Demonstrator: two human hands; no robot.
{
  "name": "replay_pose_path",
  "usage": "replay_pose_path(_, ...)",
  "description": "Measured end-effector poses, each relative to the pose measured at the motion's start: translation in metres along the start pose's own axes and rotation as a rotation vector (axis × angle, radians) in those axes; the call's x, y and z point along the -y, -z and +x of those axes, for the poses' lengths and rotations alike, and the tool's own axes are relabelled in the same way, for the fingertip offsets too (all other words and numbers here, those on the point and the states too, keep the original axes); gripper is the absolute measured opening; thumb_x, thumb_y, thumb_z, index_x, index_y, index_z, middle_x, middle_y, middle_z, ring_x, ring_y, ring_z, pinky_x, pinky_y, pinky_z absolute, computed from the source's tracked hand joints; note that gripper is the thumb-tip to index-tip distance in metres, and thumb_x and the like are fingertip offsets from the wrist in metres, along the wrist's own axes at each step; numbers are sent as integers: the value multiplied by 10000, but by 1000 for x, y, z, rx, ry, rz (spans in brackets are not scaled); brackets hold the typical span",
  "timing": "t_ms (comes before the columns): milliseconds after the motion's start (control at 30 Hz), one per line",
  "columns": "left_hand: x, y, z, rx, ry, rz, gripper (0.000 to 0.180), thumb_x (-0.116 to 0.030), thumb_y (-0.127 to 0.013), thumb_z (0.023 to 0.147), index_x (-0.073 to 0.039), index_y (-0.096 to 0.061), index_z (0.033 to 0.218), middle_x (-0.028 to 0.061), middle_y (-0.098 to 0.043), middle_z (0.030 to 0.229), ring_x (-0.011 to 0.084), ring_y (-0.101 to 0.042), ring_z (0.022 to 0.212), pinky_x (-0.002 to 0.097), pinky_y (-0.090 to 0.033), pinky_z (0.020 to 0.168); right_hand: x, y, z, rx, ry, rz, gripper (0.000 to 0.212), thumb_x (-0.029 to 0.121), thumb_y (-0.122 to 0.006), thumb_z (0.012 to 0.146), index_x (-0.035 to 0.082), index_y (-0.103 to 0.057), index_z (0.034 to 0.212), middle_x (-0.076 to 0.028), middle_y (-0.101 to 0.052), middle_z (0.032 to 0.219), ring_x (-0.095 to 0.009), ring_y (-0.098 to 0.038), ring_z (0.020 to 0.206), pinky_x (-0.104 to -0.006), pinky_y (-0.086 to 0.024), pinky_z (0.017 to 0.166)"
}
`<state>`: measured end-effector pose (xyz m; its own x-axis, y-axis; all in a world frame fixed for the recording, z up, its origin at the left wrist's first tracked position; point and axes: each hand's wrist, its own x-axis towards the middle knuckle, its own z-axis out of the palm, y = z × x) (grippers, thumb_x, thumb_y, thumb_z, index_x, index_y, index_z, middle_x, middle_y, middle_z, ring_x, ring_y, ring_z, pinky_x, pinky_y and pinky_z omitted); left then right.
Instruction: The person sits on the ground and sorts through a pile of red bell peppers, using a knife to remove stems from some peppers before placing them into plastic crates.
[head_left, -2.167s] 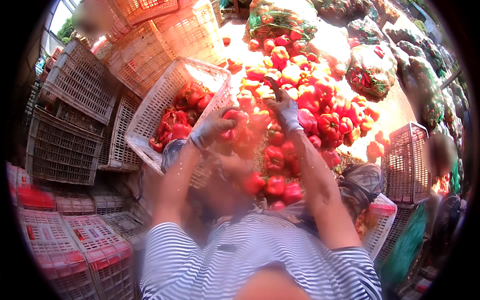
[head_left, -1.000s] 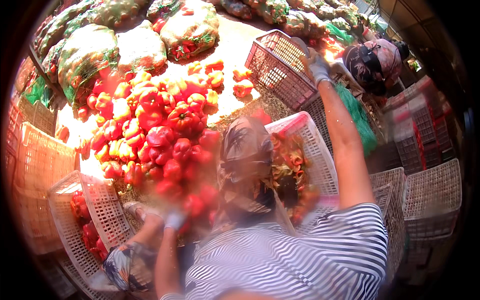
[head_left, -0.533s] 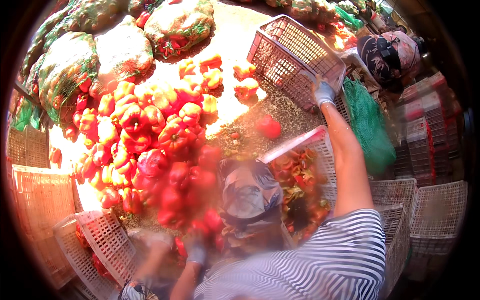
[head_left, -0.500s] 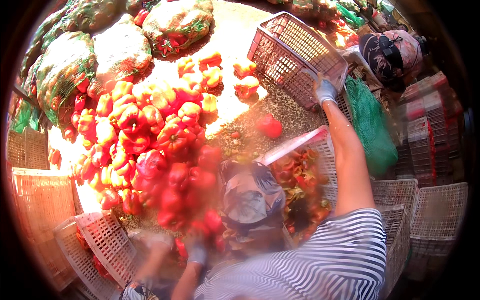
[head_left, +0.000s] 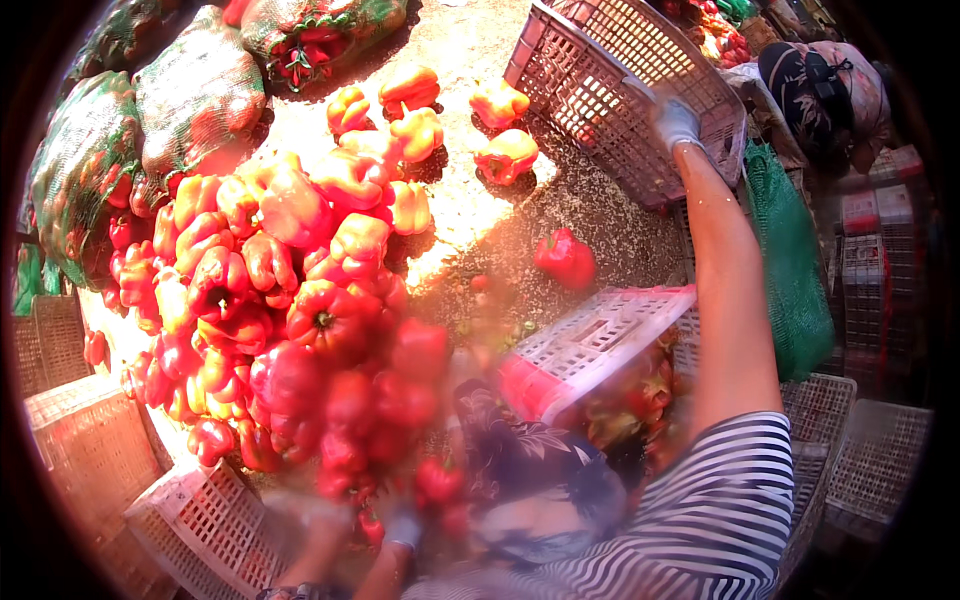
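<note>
One curled hand (head_left: 677, 122) on crate (head_left: 606, 118)

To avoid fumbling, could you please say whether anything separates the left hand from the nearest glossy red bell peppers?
Nothing visible does: the white-gloved left hand is among those peppers; blur hides contact.

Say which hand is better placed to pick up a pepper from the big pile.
Probably the left hand: it is low at the near edge of the red pepper pile, though blurred. The right hand is stretched out to the upper right, at the brownish crate, away from the pile.
</note>
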<state>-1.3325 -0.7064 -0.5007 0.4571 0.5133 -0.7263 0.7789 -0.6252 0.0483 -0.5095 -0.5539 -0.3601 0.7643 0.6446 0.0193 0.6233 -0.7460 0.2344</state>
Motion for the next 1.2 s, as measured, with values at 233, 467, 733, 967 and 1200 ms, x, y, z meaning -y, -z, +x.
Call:
replay_pose_path(233, 10, -14, 3, -118, -58, -18, 699, -443, -704, 754, -140, -535, 1361, 250, -499, 1355, 434, -523, 1157, 580, -444, 917, 39, -7, -34, -190, 25, 153, 426, 441, -440, 990, 89, -622, 1146, -193, -696, 1073, -401, -667, 985, -504, -520, 826)
replay_pose_path(467, 10, -24, 9, -190, -80, -99, 594, -275, -682, 732, -118, -585, 1297, 244, -525, 1280, 434, -540, 1096, 550, -461, 863, 140, 33, -146, -230, 92, 182, 375, 422, -501, 984, 91, -663, 1050, -174, -716, 956, -374, -694, 888, -481, -543, 789)
replay_pose_path(733, 20, 17, 10, -20, -97, -168, 558, -264, -662, 790, -109, -561, 1317, 212, -578, 1234, 378, -617, 1064, 523, -535, 829, 159, 37, -202, -179, 53, 186, 363, 409, -492, 984, 97, -648, 1085, -162, -713, 975, -358, -695, 910, -473, -542, 802)
replay_pose_path(967, 38, 85, -39, 66, -45, -1560, 484, -364, -682, 870, -146, -570, 1288, 125, -645, 1054, 243, -645, 906, 376, -552, 712, 136, 33, -180, -304, 186, 284, 430, 401, -472, 1013, 104, -577, 1306, -189, -662, 1150, -389, -643, 1071, -485, -507, 939)
replay_pose_path(1200, 58, 148, -71, -349, -260, -2707, 487, -492, -589, 969, -114, -575, 1276, 50, -624, 1137, 142, -606, 1002, 279, -532, 797, 263, 207, -345, 81, 977, 558, 415, 307, -546, 1005, 91, -490, 1355, -258, -673, 1068, -410, -659, 1009, -482, -513, 814)
